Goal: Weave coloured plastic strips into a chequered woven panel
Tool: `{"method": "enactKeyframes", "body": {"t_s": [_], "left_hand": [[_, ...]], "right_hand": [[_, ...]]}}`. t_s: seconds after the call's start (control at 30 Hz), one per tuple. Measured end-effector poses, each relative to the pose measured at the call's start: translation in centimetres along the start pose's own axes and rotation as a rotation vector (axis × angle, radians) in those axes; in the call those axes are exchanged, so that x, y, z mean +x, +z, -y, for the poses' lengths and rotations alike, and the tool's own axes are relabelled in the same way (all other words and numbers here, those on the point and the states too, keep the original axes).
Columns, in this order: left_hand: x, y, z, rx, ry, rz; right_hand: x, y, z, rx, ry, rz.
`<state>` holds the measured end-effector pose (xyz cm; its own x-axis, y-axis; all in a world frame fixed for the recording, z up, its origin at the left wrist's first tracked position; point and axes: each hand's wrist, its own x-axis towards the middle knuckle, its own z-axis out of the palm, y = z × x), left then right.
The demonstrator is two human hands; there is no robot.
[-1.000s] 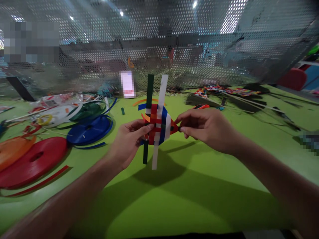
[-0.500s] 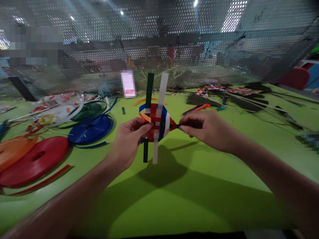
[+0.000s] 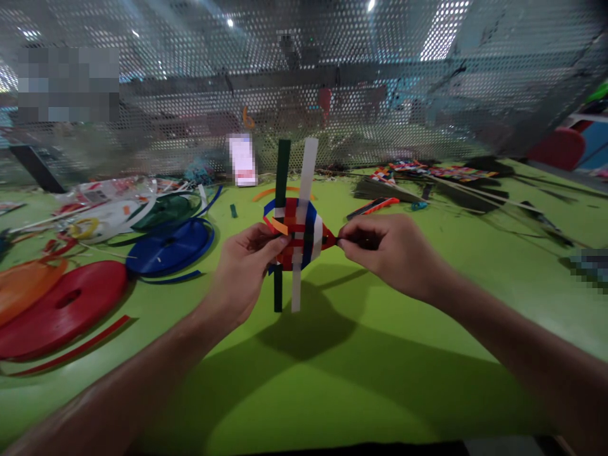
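Note:
I hold a small woven piece (image 3: 299,235) made of red, blue, white, orange and dark green strips above the green table (image 3: 332,380). A dark green strip (image 3: 282,171) and a white strip (image 3: 308,166) stick up out of it and hang below it. My left hand (image 3: 242,269) pinches the weave's left edge, fingers closed. My right hand (image 3: 392,253) is closed in a pinch on a dark strip end at the weave's right tip.
Coils of strip lie at the left: a red coil (image 3: 61,307), an orange coil (image 3: 23,285), a blue coil (image 3: 168,247) and a dark green coil (image 3: 166,212). Loose strips and woven pieces (image 3: 427,171) lie at the back right. A perforated metal screen (image 3: 332,95) closes the far side.
My right hand has pulled the strip end slightly rightward and the weave has drawn tighter; the vertical strips have shifted a little upward. My left hand stays in place.

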<state>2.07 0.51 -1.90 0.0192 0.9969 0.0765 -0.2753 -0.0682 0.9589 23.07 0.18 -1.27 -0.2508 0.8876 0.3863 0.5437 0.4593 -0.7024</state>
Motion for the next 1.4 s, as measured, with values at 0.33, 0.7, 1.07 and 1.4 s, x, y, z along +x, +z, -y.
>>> {"method": "enactKeyframes", "body": {"t_s": [0.33,0.7,1.07,1.4], "left_hand": [[0.5,-0.4,0.1,0.032,-0.041,0.020],[0.5,-0.5,0.0,-0.009,-0.163,-0.037],[0.5,0.0,-0.7,-0.041,-0.183,-0.054],[0.5,-0.8,0.5,0.126,-0.006,0.006]], "right_hand": [[-0.1,0.2,-0.2,0.023,0.032,-0.011],[1.0,-1.0,-0.5,0.215,0.075,0.006],[1.2,-0.4,-1.8,0.201,-0.006,-0.102],[0.4,0.0,-1.0,0.202,-0.081,-0.069]]}}
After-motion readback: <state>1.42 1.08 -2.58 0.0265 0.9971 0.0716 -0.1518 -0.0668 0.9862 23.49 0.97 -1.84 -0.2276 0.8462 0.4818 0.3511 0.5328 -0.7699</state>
